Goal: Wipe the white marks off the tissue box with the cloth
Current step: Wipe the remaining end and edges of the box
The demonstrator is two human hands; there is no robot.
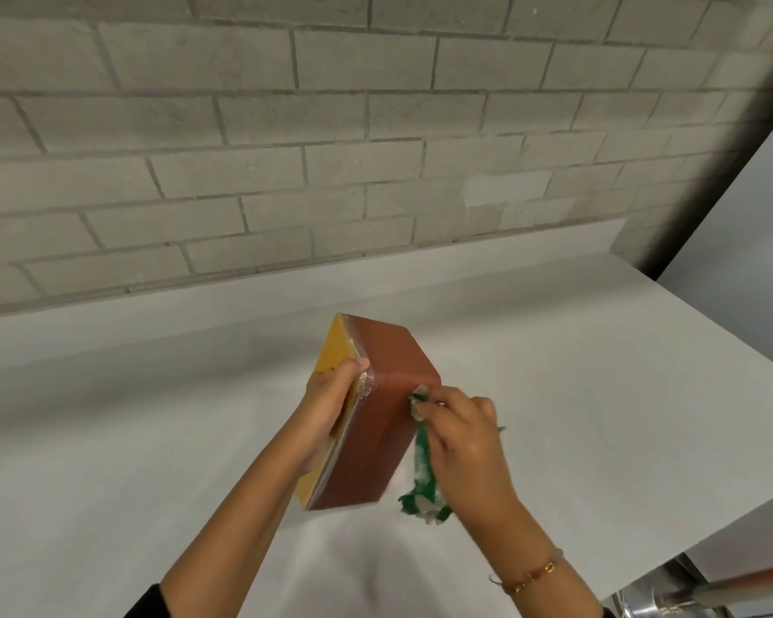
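The tissue box (378,421) is reddish-brown with a yellow face on its left side, and it is held tilted above the white counter. My left hand (329,405) grips its yellow side and clear plastic edge. My right hand (463,439) holds a green and white cloth (422,479) bunched at the fingertips. The bunched part is pressed against the box's right edge near the upper corner. The rest of the cloth hangs down below my hand. No white marks show on the brown face from here.
A white counter (599,372) runs under the box, with a low white upstand at the back. A grey brick wall (331,127) stands behind. The counter's right edge drops off near a metal fixture (670,604) at the lower right.
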